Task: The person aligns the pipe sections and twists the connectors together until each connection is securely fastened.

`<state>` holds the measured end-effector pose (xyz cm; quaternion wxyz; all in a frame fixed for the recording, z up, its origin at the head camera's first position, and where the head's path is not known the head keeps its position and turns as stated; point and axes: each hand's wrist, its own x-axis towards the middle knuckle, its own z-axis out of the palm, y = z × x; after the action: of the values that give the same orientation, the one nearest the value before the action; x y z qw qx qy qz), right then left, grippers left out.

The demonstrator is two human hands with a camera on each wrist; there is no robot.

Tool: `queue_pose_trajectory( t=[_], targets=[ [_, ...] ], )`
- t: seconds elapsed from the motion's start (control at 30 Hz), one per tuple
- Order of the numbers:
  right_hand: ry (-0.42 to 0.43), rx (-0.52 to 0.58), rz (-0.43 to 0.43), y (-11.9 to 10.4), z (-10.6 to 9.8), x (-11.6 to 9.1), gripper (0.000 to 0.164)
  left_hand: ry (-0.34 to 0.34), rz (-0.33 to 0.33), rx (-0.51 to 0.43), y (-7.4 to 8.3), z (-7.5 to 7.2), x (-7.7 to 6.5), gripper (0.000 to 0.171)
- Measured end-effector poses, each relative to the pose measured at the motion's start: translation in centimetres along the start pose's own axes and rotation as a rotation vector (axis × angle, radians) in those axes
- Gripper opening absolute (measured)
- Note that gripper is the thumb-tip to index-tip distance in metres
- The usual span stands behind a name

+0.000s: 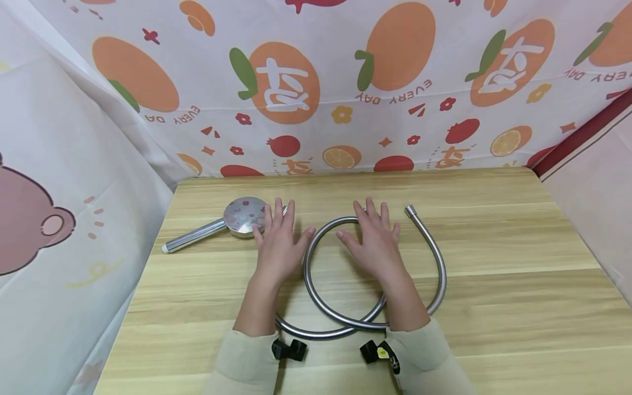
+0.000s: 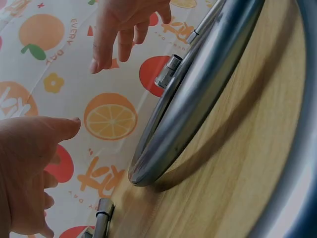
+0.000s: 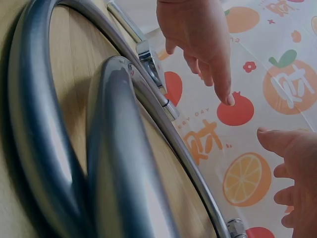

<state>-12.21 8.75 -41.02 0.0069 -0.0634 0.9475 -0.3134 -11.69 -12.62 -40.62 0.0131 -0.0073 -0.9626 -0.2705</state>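
Observation:
Both hands are held out palm down over the table, fingers spread and holding nothing. My left hand (image 1: 278, 249) is just right of a chrome shower head (image 1: 242, 214), its fingers overlapping the rim in the head view. Its handle (image 1: 195, 236) points to the lower left. My right hand (image 1: 377, 244) is over the upper right of a looped metal shower hose (image 1: 316, 296). One hose end (image 1: 411, 211) lies to the right of that hand; the other (image 2: 105, 207) shows below the left hand in the left wrist view. A small metal fitting (image 2: 168, 72) shows below the right hand's fingers, largely hidden in the head view.
The wood-grain table (image 1: 518, 258) extends to both sides. A fruit-printed curtain (image 1: 340, 131) hangs along its back edge, and a pale cloth with a cartoon print (image 1: 108, 192) hangs at the left. Wrist cameras (image 1: 296, 350) sit at both sleeves.

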Motion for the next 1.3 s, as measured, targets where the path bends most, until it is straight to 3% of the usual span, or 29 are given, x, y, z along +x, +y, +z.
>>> queue_pose_trajectory(
  t=[0.2, 0.43, 0.57, 0.73, 1.03, 1.2, 1.3],
  targets=[
    [-0.015, -0.001, -0.007, -0.4, 0.3, 0.2, 0.081, 0.019, -0.004, -0.040, -0.5, -0.5, 0.1, 0.077],
    [-0.030, 0.009, -0.033, -1.5, 0.8, 0.2, 0.077, 0.043, -0.026, -0.093, -1.7, -2.0, 0.3, 0.075],
    [-0.039, -0.008, -0.047, -2.0, 1.3, 0.1, 0.076, 0.067, -0.047, -0.108, -3.2, -3.0, 0.4, 0.075],
    [-0.055, -0.005, -0.061, -2.9, 2.0, 0.0, 0.076, 0.094, -0.079, -0.090, -6.2, -4.3, 0.4, 0.074],
    [-0.095, -0.003, -0.098, -4.7, 3.0, -0.3, 0.075, 0.001, -0.264, -0.037, -12.8, -6.6, -0.7, 0.084],
    [-0.107, 0.005, -0.108, -5.6, 3.7, -0.4, 0.075, 0.027, -0.324, 0.003, -14.6, -6.8, -0.6, 0.076],
    [-0.133, 0.021, -0.114, -6.4, 4.2, -0.5, 0.075, 0.073, -0.396, 0.017, -14.9, -6.9, -0.6, 0.067]
  ],
)
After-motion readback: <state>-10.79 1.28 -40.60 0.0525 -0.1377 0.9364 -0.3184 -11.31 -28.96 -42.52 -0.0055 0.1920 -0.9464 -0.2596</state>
